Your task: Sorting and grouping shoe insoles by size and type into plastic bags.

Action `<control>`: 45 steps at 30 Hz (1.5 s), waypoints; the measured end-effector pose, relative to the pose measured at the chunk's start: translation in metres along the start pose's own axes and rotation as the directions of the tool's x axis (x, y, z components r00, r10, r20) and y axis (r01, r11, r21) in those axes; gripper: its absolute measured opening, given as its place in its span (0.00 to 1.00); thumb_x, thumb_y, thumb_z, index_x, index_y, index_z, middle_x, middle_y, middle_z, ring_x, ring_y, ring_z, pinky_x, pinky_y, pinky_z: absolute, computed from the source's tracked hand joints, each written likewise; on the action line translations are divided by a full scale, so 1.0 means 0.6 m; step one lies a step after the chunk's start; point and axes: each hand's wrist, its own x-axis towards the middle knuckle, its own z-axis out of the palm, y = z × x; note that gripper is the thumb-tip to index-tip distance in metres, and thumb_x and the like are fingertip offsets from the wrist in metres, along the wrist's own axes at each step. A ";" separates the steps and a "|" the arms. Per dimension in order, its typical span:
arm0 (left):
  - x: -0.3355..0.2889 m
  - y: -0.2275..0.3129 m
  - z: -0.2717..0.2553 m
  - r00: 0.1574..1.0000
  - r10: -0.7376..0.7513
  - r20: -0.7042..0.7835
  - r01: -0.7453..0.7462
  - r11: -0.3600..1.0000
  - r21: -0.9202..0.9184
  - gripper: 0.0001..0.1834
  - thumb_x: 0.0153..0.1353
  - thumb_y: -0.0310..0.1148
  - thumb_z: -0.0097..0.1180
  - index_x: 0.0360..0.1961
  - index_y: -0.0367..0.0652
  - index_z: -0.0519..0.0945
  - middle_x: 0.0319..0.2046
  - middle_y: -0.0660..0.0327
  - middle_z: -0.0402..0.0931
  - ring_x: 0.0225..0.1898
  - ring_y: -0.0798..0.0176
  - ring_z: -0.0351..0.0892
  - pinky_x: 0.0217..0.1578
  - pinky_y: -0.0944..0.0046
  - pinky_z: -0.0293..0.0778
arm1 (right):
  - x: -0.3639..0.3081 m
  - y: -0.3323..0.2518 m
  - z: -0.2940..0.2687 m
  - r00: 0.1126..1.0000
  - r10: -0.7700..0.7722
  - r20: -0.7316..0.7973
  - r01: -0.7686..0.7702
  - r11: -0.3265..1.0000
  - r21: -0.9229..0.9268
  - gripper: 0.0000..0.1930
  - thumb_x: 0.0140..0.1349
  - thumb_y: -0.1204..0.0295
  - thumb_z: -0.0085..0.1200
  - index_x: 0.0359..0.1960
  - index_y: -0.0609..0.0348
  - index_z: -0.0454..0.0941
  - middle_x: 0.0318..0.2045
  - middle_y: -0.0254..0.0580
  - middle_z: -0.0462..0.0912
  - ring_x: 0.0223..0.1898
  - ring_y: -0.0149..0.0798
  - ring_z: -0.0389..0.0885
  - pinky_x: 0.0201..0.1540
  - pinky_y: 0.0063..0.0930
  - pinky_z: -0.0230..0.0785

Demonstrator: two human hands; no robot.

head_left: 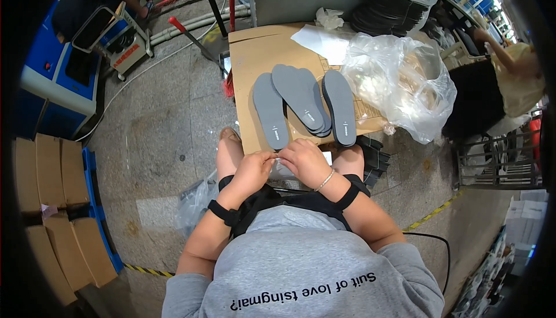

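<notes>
My left hand [256, 168] and my right hand [306, 162] meet at the near edge of a cardboard-topped table [255, 49]. The fingers of both are pinched together, with the fingertips almost touching. What lies between them is too small to make out. A pale, shiny sheet-like thing [281, 171] shows below the fingers, over my lap. Just beyond my hands, a grey insole [270, 112] lies at the left. Beside it is a fanned stack of grey insoles [298, 98], and another narrow stack of insoles [340, 108] sits to the right.
A crumpled clear plastic bag [394, 78] covers the table's right side, near a white paper sheet [321, 43]. Black stacked pieces [388, 10] stand behind. Cardboard boxes [61, 167] are at the left. One person [87, 8] sits far left; another person [512, 81] is at the right.
</notes>
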 end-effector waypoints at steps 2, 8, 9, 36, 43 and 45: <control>0.001 -0.005 -0.001 0.999 -0.031 0.016 0.031 0.999 -0.037 0.09 0.58 0.27 0.51 0.36 0.34 0.78 0.31 0.51 0.78 0.35 0.56 0.78 0.37 0.63 0.71 | -0.002 -0.004 0.001 1.000 -0.023 -0.018 0.023 0.999 -0.040 0.07 0.49 0.71 0.55 0.31 0.55 0.77 0.29 0.36 0.75 0.35 0.41 0.72 0.39 0.32 0.63; 0.004 -0.031 0.004 0.989 -0.102 0.108 0.122 0.971 -0.205 0.10 0.61 0.30 0.51 0.38 0.33 0.77 0.31 0.61 0.78 0.35 0.72 0.73 0.38 0.70 0.69 | -0.010 -0.009 0.000 0.984 -0.154 -0.095 0.136 0.976 -0.170 0.09 0.47 0.73 0.49 0.32 0.58 0.76 0.34 0.37 0.75 0.40 0.38 0.72 0.43 0.31 0.63; 0.005 -0.035 0.006 0.986 -0.103 0.133 0.134 0.959 -0.249 0.10 0.62 0.30 0.50 0.39 0.33 0.76 0.32 0.64 0.77 0.35 0.74 0.71 0.38 0.71 0.69 | -0.011 -0.009 0.000 0.976 -0.185 -0.118 0.160 0.967 -0.197 0.10 0.46 0.73 0.49 0.32 0.59 0.76 0.34 0.37 0.75 0.41 0.38 0.72 0.43 0.30 0.63; -0.019 -0.007 0.053 0.948 0.317 0.033 -0.301 0.857 0.418 0.07 0.52 0.23 0.48 0.32 0.37 0.75 0.52 0.48 0.66 0.43 0.47 0.73 0.43 0.54 0.70 | 0.123 0.076 -0.006 0.948 0.073 0.309 -0.135 0.974 0.183 0.06 0.50 0.70 0.54 0.25 0.59 0.77 0.27 0.45 0.76 0.36 0.48 0.72 0.44 0.36 0.64; -0.020 -0.012 0.050 0.951 0.301 0.073 -0.304 0.862 0.406 0.11 0.46 0.21 0.47 0.33 0.33 0.73 0.53 0.42 0.64 0.46 0.46 0.72 0.45 0.54 0.71 | 0.142 0.062 0.000 0.913 0.117 0.390 -0.158 0.985 0.074 0.05 0.47 0.71 0.53 0.24 0.58 0.77 0.29 0.49 0.76 0.38 0.51 0.71 0.45 0.37 0.64; -0.019 -0.010 0.050 0.950 0.303 0.074 -0.307 0.862 0.404 0.11 0.45 0.20 0.47 0.33 0.33 0.73 0.53 0.42 0.64 0.46 0.45 0.73 0.45 0.54 0.71 | 0.143 0.064 0.005 0.912 0.111 0.394 -0.127 0.992 0.016 0.05 0.49 0.70 0.53 0.25 0.56 0.77 0.31 0.47 0.74 0.39 0.49 0.70 0.44 0.35 0.64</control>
